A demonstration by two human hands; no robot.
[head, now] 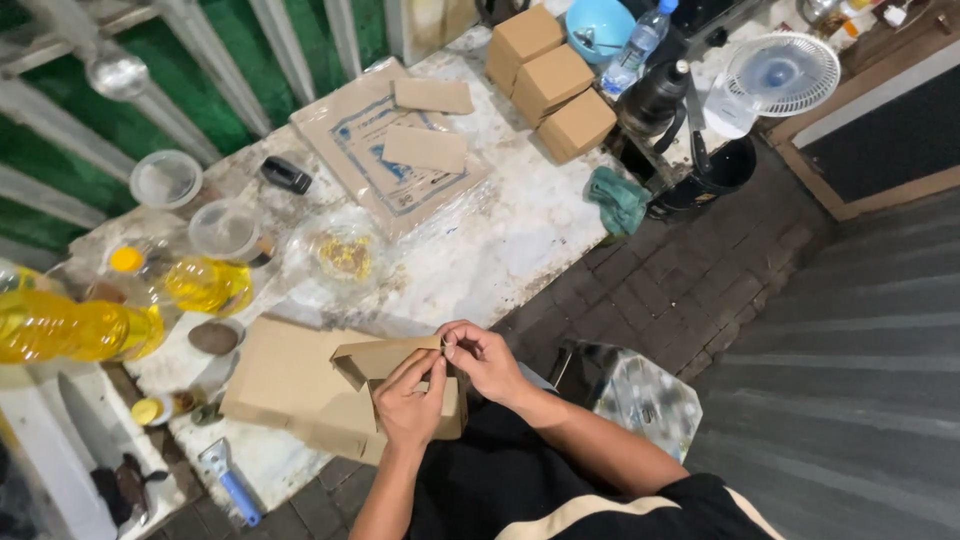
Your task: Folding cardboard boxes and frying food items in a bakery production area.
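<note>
Both hands work on a half-folded brown cardboard box (375,358) near the front edge of the white worktop (500,250). My left hand (408,400) grips the box's front panel from below. My right hand (485,358) pinches a flap at the box's upper right corner. Under the box lies a stack of flat brown cardboard blanks (285,385). Three folded closed boxes (550,82) stand at the far end of the worktop.
A wrapped pack of flat blanks (385,150) lies mid-table, with a clear bowl of yellow bits (343,255), plastic cups (165,180) and oil bottles (75,330) to the left. A scraper (228,480), green rag (618,200), small fan (780,75) and black bucket (725,170) sit around.
</note>
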